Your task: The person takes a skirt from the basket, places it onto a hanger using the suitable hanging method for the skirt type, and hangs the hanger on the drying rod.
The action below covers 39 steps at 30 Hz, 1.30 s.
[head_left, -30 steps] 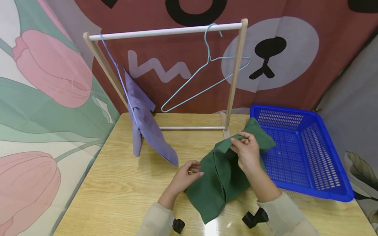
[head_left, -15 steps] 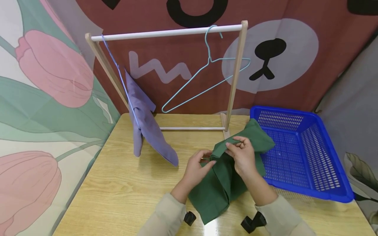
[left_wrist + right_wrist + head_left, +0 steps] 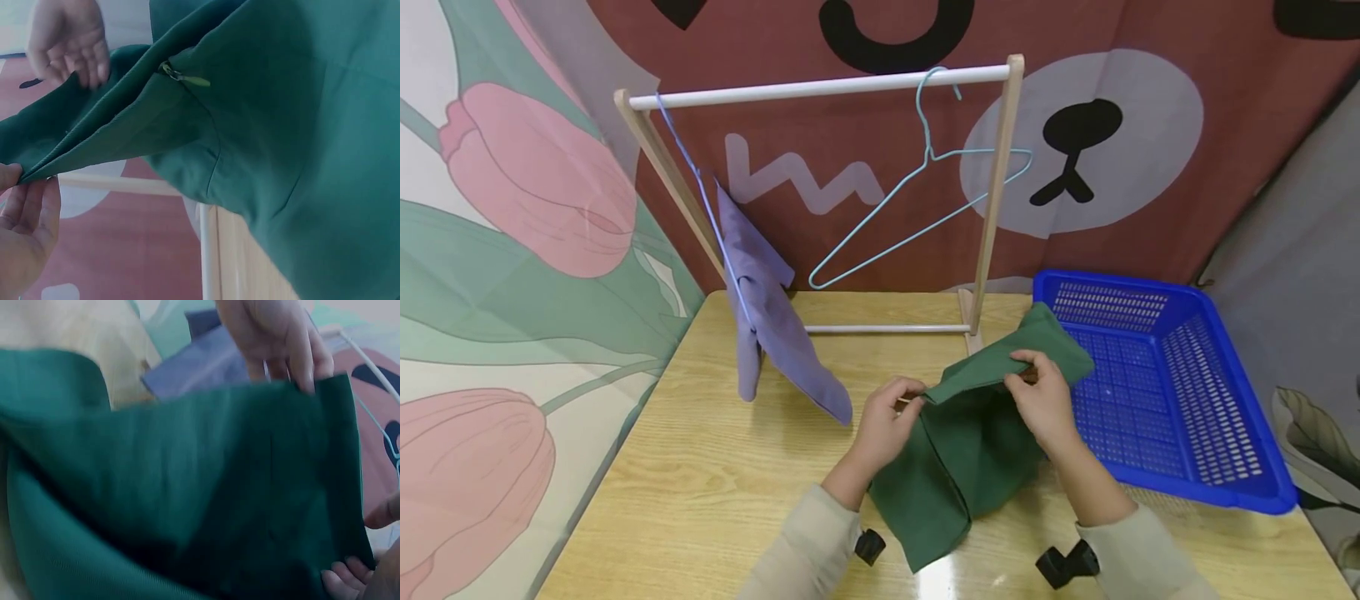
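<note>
A green garment [image 3: 992, 442] lies rumpled on the table, its upper edge raised. In the left wrist view, a small zip pull [image 3: 187, 78] hangs from its fabric. My left hand [image 3: 883, 425] pinches the left corner of that edge between thumb and fingers. Farther right along it, my right hand [image 3: 1041, 396] grips the edge, so the band between the hands is drawn fairly straight. The right wrist view has the right hand [image 3: 375, 562] at the lower right with the cloth edge at its fingers, and the left hand [image 3: 281, 344] at the top edge.
A wooden rack [image 3: 992, 200] with a white top rail [image 3: 812, 87] stands at the back. From it hang a bare light-blue hanger [image 3: 895, 193] and a purple garment [image 3: 767, 317] on a blue hanger. A blue plastic basket [image 3: 1247, 400] sits to the right, partly behind the green garment.
My left hand has moved up and right from beside the cloth and now pinches its edge. The right hand has slid right along the edge, and the band between them has straightened.
</note>
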{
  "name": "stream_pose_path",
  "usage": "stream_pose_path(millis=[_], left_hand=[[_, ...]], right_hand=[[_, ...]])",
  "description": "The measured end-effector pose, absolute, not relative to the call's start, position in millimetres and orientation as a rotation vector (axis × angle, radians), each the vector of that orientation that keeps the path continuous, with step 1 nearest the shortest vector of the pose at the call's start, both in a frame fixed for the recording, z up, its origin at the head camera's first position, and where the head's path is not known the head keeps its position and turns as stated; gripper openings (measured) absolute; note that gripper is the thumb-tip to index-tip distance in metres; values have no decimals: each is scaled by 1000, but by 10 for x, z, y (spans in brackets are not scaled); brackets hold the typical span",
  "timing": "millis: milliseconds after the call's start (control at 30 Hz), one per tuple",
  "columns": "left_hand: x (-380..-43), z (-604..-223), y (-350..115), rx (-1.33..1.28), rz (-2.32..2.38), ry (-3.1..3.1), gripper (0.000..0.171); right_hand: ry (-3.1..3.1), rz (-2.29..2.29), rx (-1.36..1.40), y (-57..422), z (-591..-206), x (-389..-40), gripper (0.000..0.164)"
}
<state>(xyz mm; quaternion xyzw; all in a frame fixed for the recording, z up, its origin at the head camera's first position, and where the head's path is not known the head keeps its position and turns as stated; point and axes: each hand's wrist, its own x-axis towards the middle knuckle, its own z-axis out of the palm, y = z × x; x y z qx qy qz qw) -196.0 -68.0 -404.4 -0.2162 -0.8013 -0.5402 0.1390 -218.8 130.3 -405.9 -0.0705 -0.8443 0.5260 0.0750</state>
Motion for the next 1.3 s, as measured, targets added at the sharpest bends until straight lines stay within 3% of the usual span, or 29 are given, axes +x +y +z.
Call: stream_pose_path(millis=[333,600,967,1300], left_hand=[[-2049,-3938,-857,-569,-1556,-2326,8],[-2157,-3874,-1048,-426,-1592,-2288,10],[-2430,-4102,-1229,-102,-1767,-2253,9],[-2538,-4139,-1313,220,-1618,-2168,4]], right_hand=[[-2767,1035,-87,1826,-4167,-2290,30],[-2858,1038,52,2097,-4367,-2474,21],[-2544,1025,39,1989,-4455,-2685,9],[-2556,1068,-69,1741,-4274,-2774,11]])
